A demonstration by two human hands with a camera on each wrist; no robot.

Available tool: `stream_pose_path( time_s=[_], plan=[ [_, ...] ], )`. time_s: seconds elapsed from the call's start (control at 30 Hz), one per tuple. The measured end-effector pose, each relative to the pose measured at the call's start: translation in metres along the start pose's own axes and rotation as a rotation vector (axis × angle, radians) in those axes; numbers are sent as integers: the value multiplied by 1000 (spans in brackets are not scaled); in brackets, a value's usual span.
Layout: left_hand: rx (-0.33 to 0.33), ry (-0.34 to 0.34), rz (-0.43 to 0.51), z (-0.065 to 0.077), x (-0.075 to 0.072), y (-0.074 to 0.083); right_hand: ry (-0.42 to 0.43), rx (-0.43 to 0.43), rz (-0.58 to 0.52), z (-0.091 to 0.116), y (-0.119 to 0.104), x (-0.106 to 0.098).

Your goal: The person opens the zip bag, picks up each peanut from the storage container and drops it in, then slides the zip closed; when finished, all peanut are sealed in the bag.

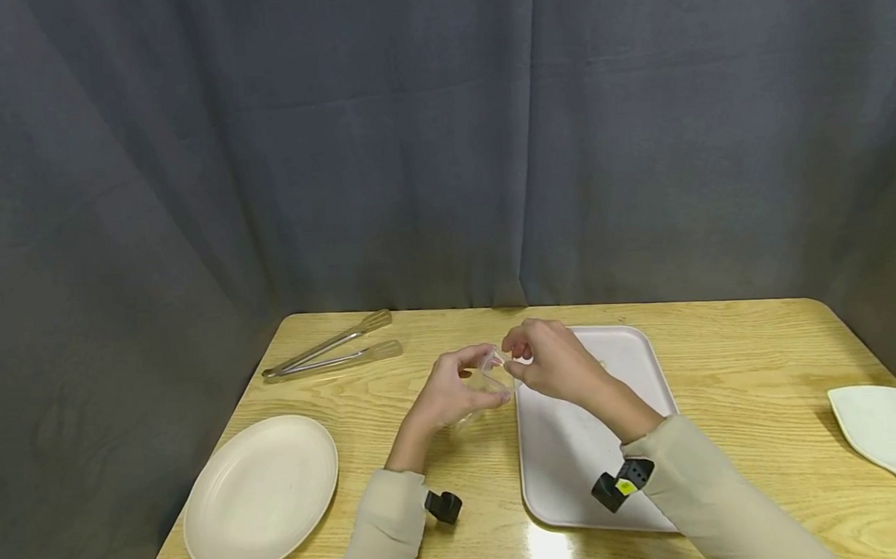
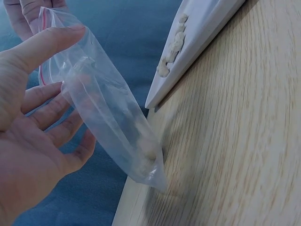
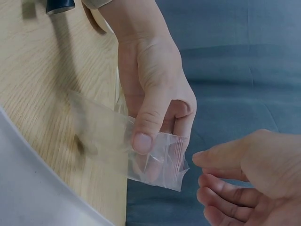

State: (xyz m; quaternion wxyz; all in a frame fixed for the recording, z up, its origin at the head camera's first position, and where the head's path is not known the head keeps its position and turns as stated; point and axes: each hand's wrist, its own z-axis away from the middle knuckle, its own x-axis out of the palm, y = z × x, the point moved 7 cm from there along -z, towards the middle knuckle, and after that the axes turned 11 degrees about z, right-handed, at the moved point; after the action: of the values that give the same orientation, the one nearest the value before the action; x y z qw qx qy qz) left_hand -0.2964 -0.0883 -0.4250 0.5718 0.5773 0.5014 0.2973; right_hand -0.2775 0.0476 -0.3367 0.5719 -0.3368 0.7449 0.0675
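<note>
My left hand (image 1: 448, 388) holds a clear zip bag (image 2: 110, 113) near its red-lined mouth, thumb on one side and fingers on the other. The bag hangs slanting down, its mouth parted. Pale lumps (image 2: 148, 153) show blurrily through the plastic at its lower end. Close to the mouth is my right hand (image 1: 552, 358), its fingers bent. In the right wrist view, a gap shows between that hand's thumb (image 3: 218, 155) and forefinger, with nothing visible in it. More whitish lumps (image 2: 176, 43) lie along one side of the white tray (image 2: 200, 40).
An oval cream plate (image 1: 262, 496) sits at the front left of the wooden table. Metal tongs (image 1: 331, 351) lie spread behind it. Far to the right is a white spatula (image 1: 878, 427). A dark curtain (image 1: 412, 148) hangs behind the table.
</note>
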Motion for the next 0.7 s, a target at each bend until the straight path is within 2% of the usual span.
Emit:
stream_pose_path(
  time_s=[0.2, 0.43, 0.53, 0.7],
  plan=[
    [2, -2, -12, 1, -1, 0, -10, 7, -9, 0, 4, -2],
    [-12, 9, -6, -1, -1, -1, -32, 79, -1, 1, 28, -3],
    [-16, 13, -4, -1, -2, -2, -48, 91, 14, 2, 43, 6],
    [-30, 17, 12, 0, -2, -4, -90, 87, 28, 10, 71, 34]
  ],
)
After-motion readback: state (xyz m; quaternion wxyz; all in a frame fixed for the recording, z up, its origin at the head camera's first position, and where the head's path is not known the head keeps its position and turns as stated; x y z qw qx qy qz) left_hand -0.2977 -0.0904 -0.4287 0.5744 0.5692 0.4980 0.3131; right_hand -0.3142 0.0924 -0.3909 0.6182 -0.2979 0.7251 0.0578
